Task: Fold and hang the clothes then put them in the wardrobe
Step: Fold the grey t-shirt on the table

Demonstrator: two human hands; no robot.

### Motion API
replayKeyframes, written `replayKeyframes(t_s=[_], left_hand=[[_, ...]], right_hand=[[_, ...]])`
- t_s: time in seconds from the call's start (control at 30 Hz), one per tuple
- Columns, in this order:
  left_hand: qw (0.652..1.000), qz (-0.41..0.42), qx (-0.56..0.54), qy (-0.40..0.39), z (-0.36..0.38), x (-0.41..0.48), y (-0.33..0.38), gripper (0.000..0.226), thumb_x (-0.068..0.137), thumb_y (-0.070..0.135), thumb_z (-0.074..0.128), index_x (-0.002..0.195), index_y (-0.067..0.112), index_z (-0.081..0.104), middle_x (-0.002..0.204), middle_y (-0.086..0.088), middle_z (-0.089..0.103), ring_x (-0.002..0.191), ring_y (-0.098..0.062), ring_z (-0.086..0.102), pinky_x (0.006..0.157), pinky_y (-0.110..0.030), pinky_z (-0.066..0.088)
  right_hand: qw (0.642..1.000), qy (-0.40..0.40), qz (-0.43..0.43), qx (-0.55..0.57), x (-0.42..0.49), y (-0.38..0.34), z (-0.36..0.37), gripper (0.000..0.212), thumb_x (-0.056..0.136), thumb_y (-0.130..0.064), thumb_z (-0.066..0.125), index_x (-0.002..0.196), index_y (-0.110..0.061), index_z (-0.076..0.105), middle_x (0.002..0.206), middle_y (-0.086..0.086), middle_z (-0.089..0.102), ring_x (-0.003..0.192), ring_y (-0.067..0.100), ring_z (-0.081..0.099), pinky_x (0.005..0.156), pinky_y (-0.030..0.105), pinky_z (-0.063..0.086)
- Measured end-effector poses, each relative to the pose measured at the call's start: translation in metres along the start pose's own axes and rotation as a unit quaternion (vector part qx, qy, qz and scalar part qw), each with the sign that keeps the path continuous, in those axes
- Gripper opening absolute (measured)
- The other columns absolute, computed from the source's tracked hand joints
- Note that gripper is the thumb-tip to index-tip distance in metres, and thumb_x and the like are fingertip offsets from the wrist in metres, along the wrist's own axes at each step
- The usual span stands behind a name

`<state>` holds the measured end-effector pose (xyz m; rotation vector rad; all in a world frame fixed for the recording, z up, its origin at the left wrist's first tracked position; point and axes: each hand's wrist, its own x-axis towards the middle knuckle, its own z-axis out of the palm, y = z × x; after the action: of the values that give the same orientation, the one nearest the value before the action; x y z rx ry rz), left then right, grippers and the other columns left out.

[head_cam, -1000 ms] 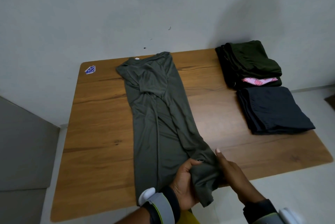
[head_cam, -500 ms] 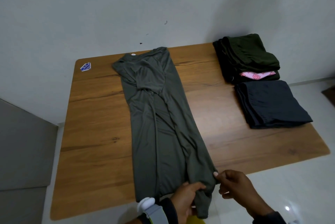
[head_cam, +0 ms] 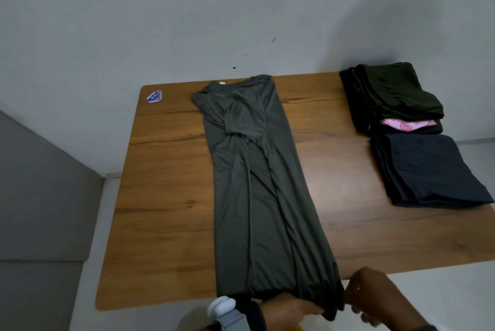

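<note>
The long grey-green garment (head_cam: 257, 196) lies folded lengthwise down the middle of the wooden table (head_cam: 166, 196), collar at 12 o'clock, hem at 6. Our left hand (head_cam: 289, 312) grips the hem; our right hand (head_cam: 375, 296) pinches its corner toward 5 o'clock. A navy folded stack (head_cam: 428, 170) sits at 3 o'clock.

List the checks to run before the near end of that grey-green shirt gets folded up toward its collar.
1. Grip on the hem: ok; the left hand and the right hand both hold the shirt at its near edge.
2. Sleeves tucked in: ok; it lies as one long narrow strip.
3. Fabric flat: not ok; creases run down the middle and below the sleeve.
4. Landing spot near the collar: ok; the folded stacks lie apart, at the right side of the table.
5. Hidden layers aligned: cannot tell.
</note>
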<state>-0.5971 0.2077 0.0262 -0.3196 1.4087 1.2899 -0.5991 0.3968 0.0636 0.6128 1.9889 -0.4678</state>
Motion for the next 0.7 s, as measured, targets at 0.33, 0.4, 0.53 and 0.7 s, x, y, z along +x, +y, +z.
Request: replayKeyframes(t_s=[0.33, 0.4, 0.53, 0.7], left_hand=[[0.801, 0.122, 0.498, 0.308, -0.072, -0.074, -0.006, 0.038, 0.084, 0.062, 0.049, 0.099, 0.028, 0.055, 0.099, 0.005, 0.067, 0.098, -0.011, 0.063, 0.076, -0.026, 0.046], [0.775, 0.084, 0.536, 0.322, -0.072, -0.071, -0.001, 0.049, 0.087, 0.062, 0.048, 0.12, 0.025, 0.05, 0.113, -0.001, 0.065, 0.106, -0.017, 0.062, 0.081, -0.029, 0.048], [0.778, 0.018, 0.556, 0.291, -0.067, -0.053, 0.003, 0.065, 0.092, 0.051, 0.051, 0.143, 0.016, 0.032, 0.125, -0.008, 0.06, 0.114, -0.022, 0.06, 0.087, -0.03, 0.047], [0.828, 0.031, 0.49, 0.27, -0.066, -0.055, 0.008, 0.022, 0.092, 0.033, 0.049, 0.111, 0.023, 0.053, 0.11, -0.001, 0.061, 0.106, -0.02, 0.061, 0.082, -0.029, 0.045]], right_hand=[[0.929, 0.178, -0.325, -0.01, 0.014, -0.135, 0.022, 0.045, 0.088, -0.047, 0.063, 0.057, -0.021, 0.043, 0.053, -0.005, 0.044, 0.055, 0.005, 0.048, 0.049, 0.019, 0.031], [0.93, 0.215, -0.299, 0.0, 0.025, -0.158, 0.028, 0.047, 0.086, -0.051, 0.062, 0.057, -0.018, 0.046, 0.054, -0.004, 0.047, 0.064, 0.014, 0.058, 0.051, 0.025, 0.031], [0.938, 0.186, -0.289, 0.049, 0.038, -0.17, 0.031, 0.036, 0.082, -0.04, 0.07, 0.064, -0.011, 0.061, 0.061, 0.005, 0.063, 0.069, 0.02, 0.067, 0.063, 0.031, 0.049], [0.936, 0.103, -0.271, 0.201, 0.038, -0.164, 0.035, 0.022, 0.086, -0.017, 0.066, 0.067, -0.01, 0.057, 0.059, 0.013, 0.063, 0.054, 0.032, 0.066, 0.054, 0.046, 0.057]])
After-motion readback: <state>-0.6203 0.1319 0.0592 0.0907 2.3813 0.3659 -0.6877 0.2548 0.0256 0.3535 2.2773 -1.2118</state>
